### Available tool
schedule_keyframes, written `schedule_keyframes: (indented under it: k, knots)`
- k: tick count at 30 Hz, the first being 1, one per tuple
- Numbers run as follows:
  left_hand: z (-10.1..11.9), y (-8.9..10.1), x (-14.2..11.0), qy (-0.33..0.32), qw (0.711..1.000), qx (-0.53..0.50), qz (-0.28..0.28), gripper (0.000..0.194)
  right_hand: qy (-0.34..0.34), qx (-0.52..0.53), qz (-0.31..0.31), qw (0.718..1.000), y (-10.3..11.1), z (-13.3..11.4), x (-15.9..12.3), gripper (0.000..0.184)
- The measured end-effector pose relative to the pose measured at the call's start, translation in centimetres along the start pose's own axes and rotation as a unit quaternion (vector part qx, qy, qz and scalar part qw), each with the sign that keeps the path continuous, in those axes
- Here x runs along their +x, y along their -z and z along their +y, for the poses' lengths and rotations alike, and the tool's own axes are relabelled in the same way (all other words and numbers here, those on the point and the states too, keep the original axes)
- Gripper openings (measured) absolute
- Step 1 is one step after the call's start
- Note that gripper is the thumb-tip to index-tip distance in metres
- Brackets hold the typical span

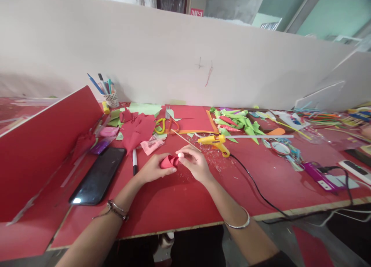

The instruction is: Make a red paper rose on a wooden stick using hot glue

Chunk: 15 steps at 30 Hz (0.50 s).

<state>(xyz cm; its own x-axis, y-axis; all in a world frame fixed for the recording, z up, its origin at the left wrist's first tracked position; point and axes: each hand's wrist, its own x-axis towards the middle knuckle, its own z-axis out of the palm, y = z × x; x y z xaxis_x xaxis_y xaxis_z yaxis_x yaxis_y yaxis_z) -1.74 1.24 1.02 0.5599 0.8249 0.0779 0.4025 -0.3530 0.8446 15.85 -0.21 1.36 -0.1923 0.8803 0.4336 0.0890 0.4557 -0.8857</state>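
Rolled red paper (168,161), curled in layers like a rose, is gripped in my left hand (153,169) with the thumb along its lower side. At its right edge, the thumb and fingers of my right hand (195,164) are pinched together. A small white round spot (181,155) shows at those fingertips; I cannot tell what it is. Just behind the right hand runs a thin wooden stick (185,139), and whether the hand touches it is unclear. A yellow glue gun (216,142) lies to the right of that hand, its black cord trailing toward the table edge.
Left of my hands are a black phone (98,176), a marker (135,161), cut red paper (137,129) and a standing red board (49,143). Scissors (174,125), a pen cup (111,99) and green paper pieces (240,120) sit farther back. A purple power strip (323,177) is at right.
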Motion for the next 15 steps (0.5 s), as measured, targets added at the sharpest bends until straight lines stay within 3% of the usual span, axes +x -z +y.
schedule_keyframes:
  k: [6,12,15]
  knots:
    - [-0.04,0.20,0.08,-0.004,0.999,-0.040,-0.013,0.033,0.000,0.065,-0.009,0.998,-0.19,0.13,-0.08,0.030]
    - [-0.23,0.30,-0.05,0.000,0.996,-0.066,-0.063,0.039,-0.012,0.046,-0.006,0.999,-0.20,-0.15,-0.03,0.012]
    - [-0.26,0.16,0.01,-0.009,0.998,-0.051,-0.042,0.047,-0.017,0.021,0.028,0.999,-0.21,0.05,-0.01,0.011]
